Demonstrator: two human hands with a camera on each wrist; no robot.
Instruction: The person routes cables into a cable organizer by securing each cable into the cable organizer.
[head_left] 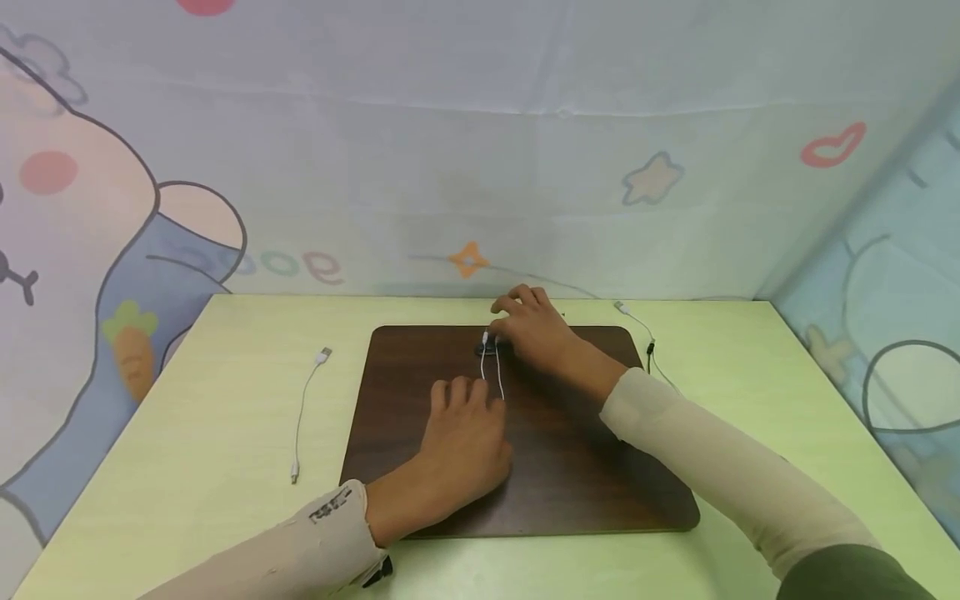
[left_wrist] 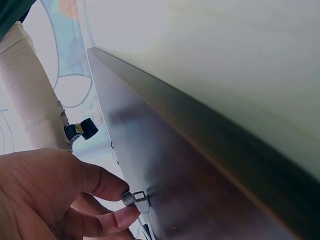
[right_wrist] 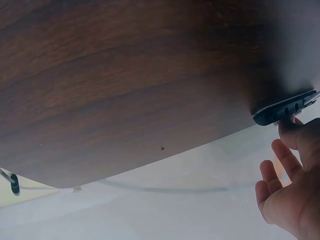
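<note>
On a dark wooden board [head_left: 555,492] sits a small black cable holder [right_wrist: 282,109], near the board's far edge. Two thin white charging cables [head_left: 500,375] run from it toward my left hand [head_left: 465,437]. My left thumb and fingers pinch the USB plugs [left_wrist: 142,201] at the near ends, low over the board in the left wrist view. At the holder's far side is my right hand [head_left: 532,329], thumb and index finger together at a cable end, other fingers loosely bent. A white connector [head_left: 485,337] shows beside it; the fingertips are partly hidden.
Left of the board, another white USB cable [head_left: 302,408] lies on the pale yellow table [head_left: 247,358]. To the right lies a white cable [head_left: 637,321] with a black tie [head_left: 650,350]. A printed cloth [head_left: 555,208] hangs behind the table.
</note>
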